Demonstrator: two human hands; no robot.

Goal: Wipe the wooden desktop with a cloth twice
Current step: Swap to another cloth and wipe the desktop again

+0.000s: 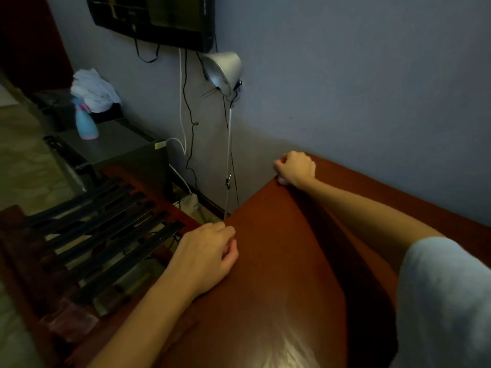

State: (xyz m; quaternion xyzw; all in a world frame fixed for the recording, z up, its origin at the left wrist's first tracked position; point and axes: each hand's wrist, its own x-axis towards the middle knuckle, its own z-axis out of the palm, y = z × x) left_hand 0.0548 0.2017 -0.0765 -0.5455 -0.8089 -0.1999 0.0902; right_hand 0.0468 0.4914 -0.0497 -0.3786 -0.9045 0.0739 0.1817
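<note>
Clenching the glossy red-brown wooden desktop (279, 274) corner, your right hand (295, 168) lacks the crumpled white cloth (93, 91), upper left; left hand (207, 253) slack, empty: the 2 wipes could stall.

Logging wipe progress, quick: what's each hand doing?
Left hand: open, loosely curled, resting on desktop, empty.
Right hand: curled at far corner; grip cannot be told.
</note>
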